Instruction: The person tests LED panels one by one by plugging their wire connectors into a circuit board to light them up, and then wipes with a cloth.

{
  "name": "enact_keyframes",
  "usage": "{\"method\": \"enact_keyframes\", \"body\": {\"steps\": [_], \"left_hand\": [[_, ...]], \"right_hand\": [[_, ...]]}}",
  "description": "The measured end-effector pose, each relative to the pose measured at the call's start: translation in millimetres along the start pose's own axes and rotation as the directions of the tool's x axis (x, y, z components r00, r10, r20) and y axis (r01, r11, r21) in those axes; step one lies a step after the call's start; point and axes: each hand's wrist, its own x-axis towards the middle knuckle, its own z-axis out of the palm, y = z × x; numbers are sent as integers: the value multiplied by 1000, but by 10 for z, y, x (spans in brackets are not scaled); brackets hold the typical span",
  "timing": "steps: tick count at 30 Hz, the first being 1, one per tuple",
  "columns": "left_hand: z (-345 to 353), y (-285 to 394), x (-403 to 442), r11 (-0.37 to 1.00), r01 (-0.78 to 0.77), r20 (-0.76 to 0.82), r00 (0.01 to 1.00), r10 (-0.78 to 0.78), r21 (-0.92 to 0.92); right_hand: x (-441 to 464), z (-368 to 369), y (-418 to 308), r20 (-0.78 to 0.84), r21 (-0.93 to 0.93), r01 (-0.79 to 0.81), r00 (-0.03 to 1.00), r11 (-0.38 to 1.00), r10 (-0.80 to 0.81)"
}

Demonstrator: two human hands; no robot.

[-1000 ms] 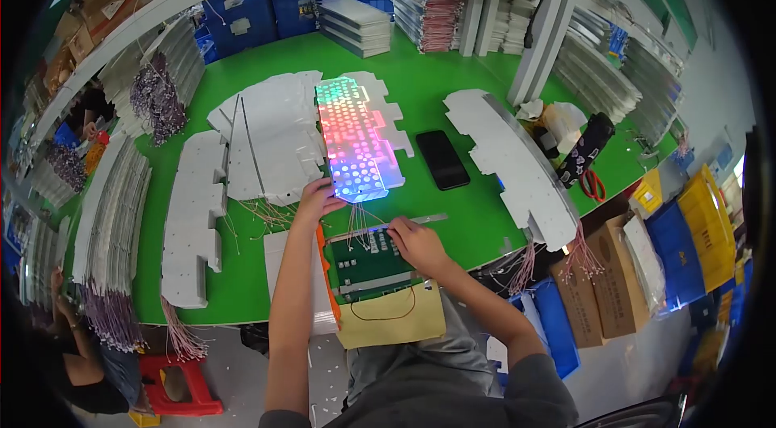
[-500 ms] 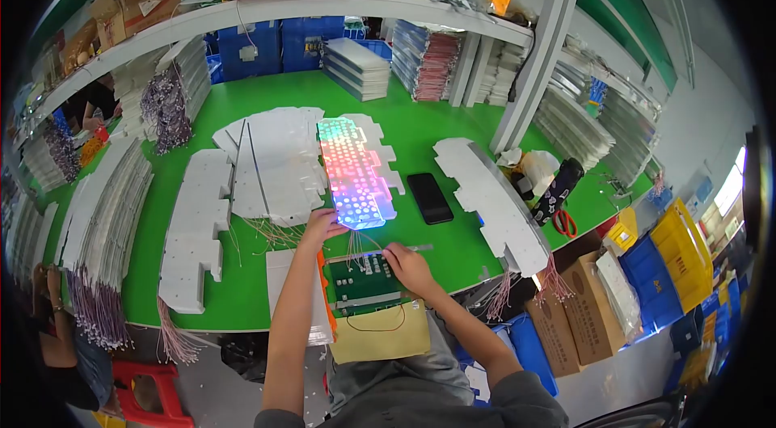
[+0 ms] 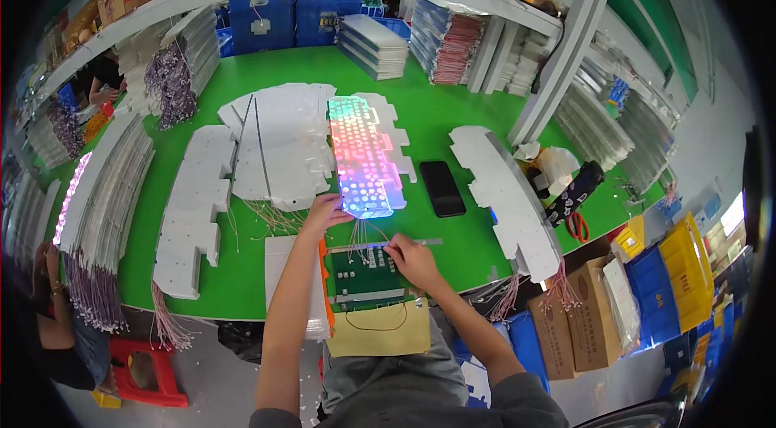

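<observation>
A perforated panel (image 3: 363, 155) glows green, pink and blue at the middle of the green table, on top of a white notched sheet. My left hand (image 3: 325, 214) grips its lower left corner, fingers closed on the edge. Thin wires run from the panel's near end down to a green circuit board (image 3: 365, 273). At that board's upper right, my right hand (image 3: 410, 258) is closed, its fingertips pinched by the connectors; whatever they hold is too small to name. Below the board lies a yellow sheet (image 3: 380, 331) with a thin wire loop.
A phone (image 3: 442, 189) lies right of the panel. White sheets (image 3: 194, 210) and stacked panels (image 3: 109, 193) fill the left; another white panel (image 3: 509, 202) is at right, near red scissors (image 3: 577, 226). A co-worker's arm (image 3: 55, 299) shows at far left beside a lit strip (image 3: 71, 198).
The camera view has shifted. A pink-white lit strip now shows by the co-worker at far left. My hands stay at the panel corner and the circuit board.
</observation>
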Motion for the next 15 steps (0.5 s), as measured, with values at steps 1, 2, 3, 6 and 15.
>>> {"method": "enact_keyframes", "body": {"steps": [1, 2, 3, 6, 15], "left_hand": [[-2, 28, 32, 1000, -4, 3, 1000, 4, -5], [-11, 62, 66, 1000, -11, 4, 1000, 11, -12], [-20, 91, 86, 1000, -18, -6, 1000, 18, -4], [-27, 68, 74, 1000, 11, -6, 1000, -11, -14], [2, 84, 39, 999, 25, -6, 1000, -24, 28]], "right_hand": [[31, 0, -2, -24, -34, 23, 999, 999, -24], [73, 4, -4, -48, -69, 49, 997, 996, -52], [107, 6, -9, -51, -58, 57, 997, 997, -60], [85, -11, -19, -31, -95, 63, 997, 993, -66], [66, 29, -5, -34, -130, 77, 996, 989, -82]]}}
